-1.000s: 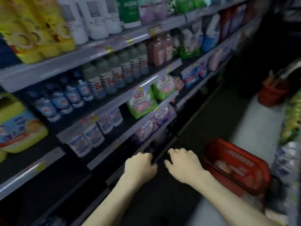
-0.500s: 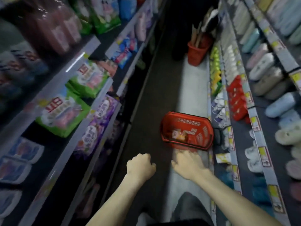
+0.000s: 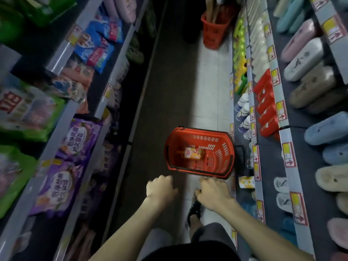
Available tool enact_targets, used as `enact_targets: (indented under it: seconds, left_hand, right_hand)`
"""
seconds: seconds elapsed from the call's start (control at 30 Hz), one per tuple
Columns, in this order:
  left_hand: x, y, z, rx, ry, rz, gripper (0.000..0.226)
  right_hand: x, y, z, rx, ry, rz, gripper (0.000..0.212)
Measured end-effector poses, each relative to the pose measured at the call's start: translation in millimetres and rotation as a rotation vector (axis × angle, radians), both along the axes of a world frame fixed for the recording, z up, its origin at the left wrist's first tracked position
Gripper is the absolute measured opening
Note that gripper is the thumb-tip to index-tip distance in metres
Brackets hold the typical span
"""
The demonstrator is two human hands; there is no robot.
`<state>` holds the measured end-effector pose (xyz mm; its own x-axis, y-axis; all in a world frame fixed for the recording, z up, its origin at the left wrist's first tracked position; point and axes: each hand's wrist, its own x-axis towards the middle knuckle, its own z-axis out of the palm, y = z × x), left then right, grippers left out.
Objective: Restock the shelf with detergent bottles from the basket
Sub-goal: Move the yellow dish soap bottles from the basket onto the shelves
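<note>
A red basket (image 3: 198,171) stands on the aisle floor just ahead of me, close to the right-hand shelving. One orange-yellow detergent bottle (image 3: 191,153) lies on its side inside it. My left hand (image 3: 160,189) hovers short of the basket's near left corner, its fingers curled into a fist around nothing. My right hand (image 3: 214,192) hangs just short of the near right rim, fingers loosely bent and empty. The left shelf (image 3: 62,129) carries green, purple and blue detergent refill bags.
The right shelves (image 3: 282,117) hold slippers, red packs and small bottles. A second red basket (image 3: 212,32) with tall items stands far down the aisle. My dark shoe (image 3: 194,211) is on the floor below my right hand. A small yellow carton (image 3: 245,181) lies by the right shelf base.
My view has swung from the left shelf's bottles down the aisle to the basket, which now sits nearer and more centred. Both hands have kept their pose, still holding nothing.
</note>
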<state>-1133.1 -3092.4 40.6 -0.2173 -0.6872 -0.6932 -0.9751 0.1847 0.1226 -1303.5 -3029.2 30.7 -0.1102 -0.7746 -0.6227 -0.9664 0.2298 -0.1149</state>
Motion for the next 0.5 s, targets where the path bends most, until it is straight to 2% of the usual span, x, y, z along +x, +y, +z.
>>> enact_targets:
  seconds: [0.2, 0.5]
  left_hand:
    - [-47.1, -48.7, -31.0, 0.065, -0.026, -0.032, 0.037]
    - [-59.5, -103.6, -118.5, 0.245, -0.027, 0.032, 0.04]
  right_hand:
    - [-48.0, -49.1, -35.1, 0.076, -0.036, -0.01, 0.045]
    - [-57.1, -102.6, -111.4, 0.204, -0.053, 0.042, 0.036]
